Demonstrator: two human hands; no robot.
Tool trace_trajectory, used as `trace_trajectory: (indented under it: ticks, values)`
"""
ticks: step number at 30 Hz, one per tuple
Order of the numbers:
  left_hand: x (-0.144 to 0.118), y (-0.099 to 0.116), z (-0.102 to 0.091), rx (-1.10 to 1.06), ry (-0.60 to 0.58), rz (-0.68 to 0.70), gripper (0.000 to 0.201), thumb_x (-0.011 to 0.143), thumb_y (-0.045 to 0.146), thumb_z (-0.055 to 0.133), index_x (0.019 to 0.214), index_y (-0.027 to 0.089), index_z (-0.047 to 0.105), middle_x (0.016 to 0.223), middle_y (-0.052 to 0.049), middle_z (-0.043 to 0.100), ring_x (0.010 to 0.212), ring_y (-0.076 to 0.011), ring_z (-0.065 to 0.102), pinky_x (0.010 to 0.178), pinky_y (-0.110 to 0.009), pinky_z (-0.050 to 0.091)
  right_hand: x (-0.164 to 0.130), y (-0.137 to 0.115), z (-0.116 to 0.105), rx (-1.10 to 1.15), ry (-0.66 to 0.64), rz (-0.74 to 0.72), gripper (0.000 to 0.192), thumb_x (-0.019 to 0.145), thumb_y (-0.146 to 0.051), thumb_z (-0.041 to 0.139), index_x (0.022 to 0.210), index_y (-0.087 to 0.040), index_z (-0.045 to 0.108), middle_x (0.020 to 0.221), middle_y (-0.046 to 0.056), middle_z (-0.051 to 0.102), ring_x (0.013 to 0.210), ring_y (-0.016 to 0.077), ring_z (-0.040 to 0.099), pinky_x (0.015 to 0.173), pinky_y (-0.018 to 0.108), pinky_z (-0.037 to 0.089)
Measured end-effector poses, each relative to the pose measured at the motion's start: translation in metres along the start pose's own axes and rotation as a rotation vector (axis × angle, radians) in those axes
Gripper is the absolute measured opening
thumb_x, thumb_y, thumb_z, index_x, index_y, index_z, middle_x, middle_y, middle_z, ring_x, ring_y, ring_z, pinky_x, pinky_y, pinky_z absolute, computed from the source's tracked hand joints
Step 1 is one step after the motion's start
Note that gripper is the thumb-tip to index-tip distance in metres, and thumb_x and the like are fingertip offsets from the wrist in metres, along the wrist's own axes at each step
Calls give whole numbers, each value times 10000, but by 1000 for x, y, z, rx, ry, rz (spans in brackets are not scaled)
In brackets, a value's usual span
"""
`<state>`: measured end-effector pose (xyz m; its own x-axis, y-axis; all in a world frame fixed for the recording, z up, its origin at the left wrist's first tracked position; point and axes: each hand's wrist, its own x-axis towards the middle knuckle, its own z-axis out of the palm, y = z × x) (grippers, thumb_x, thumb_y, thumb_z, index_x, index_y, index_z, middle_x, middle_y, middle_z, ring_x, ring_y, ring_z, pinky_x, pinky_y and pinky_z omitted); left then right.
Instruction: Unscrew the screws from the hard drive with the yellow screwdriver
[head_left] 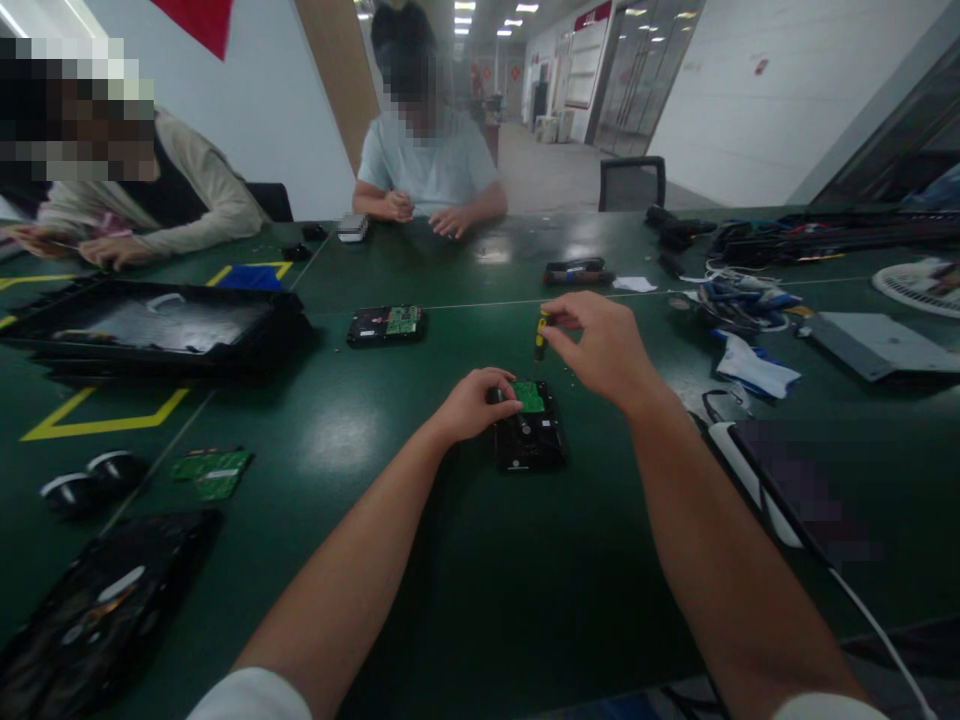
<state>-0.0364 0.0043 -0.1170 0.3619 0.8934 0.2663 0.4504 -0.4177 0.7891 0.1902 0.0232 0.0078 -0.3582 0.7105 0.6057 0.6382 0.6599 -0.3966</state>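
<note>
A black hard drive with a green circuit board lies flat on the table in front of me. My left hand is closed at its upper left edge, fingers curled and thumb over the board side; the fingertips are partly hidden. My right hand grips a yellow and black screwdriver between thumb and fingers. The screwdriver stands nearly upright above the far end of the drive. Its tip is too faint to tell whether it touches the board.
Another hard drive lies farther left, and loose green boards sit near a large black casing. Black trays are stacked left. Gloves, cables and a metal box are at right. Two people sit across the table.
</note>
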Motion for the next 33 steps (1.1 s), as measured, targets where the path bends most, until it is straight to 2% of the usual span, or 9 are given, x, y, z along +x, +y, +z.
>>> trace_trajectory:
  ticks: [5, 13, 18, 22, 27, 33]
  values:
    - [0, -2, 0, -1, 1, 20, 93, 884, 289, 825, 892, 234, 751, 1317, -69, 722, 1201, -265, 676, 1096, -484, 482, 0, 0, 0, 24, -9, 21, 195, 899, -173, 705, 1090, -211, 697, 1078, 98, 759, 948, 266, 722, 898, 443, 576]
    - [0, 0, -1, -4, -1, 11, 92, 885, 279, 825, 875, 230, 748, 1312, -72, 727, 1184, -263, 683, 1080, -479, 494, -1, -5, -3, -13, -3, 71, 130, 918, -221, 720, 1046, -203, 707, 1047, 98, 774, 922, 278, 726, 888, 455, 555]
    - [1, 0, 0, -8, 2, 12, 90, 881, 272, 825, 870, 228, 748, 1304, -72, 730, 1169, -263, 688, 1058, -472, 504, 0, -3, -4, -22, -18, 15, 166, 912, -179, 686, 1071, -207, 728, 1098, 106, 771, 993, 289, 719, 942, 461, 552]
    - [1, 0, -1, -11, 4, 5, 96, 879, 283, 829, 874, 229, 750, 1311, -73, 727, 1201, -268, 679, 1087, -481, 488, 0, -3, -5, -56, -16, 13, 174, 898, -135, 668, 1051, -198, 722, 1088, 107, 773, 957, 282, 723, 937, 466, 555]
    - [0, -2, 0, -4, -8, -5, 88, 878, 273, 827, 894, 227, 755, 1326, -76, 721, 1187, -267, 681, 1100, -487, 483, 0, -4, -4, -8, 4, 53, 178, 893, -129, 678, 1053, -203, 698, 1065, 97, 775, 946, 273, 732, 905, 445, 569]
    - [1, -2, 0, -9, 2, 4, 93, 872, 273, 833, 876, 227, 752, 1307, -75, 729, 1196, -271, 680, 1102, -496, 480, 1, -4, -5, -47, -23, 13, 179, 890, -173, 713, 1066, -207, 727, 1058, 98, 759, 959, 277, 716, 921, 451, 562]
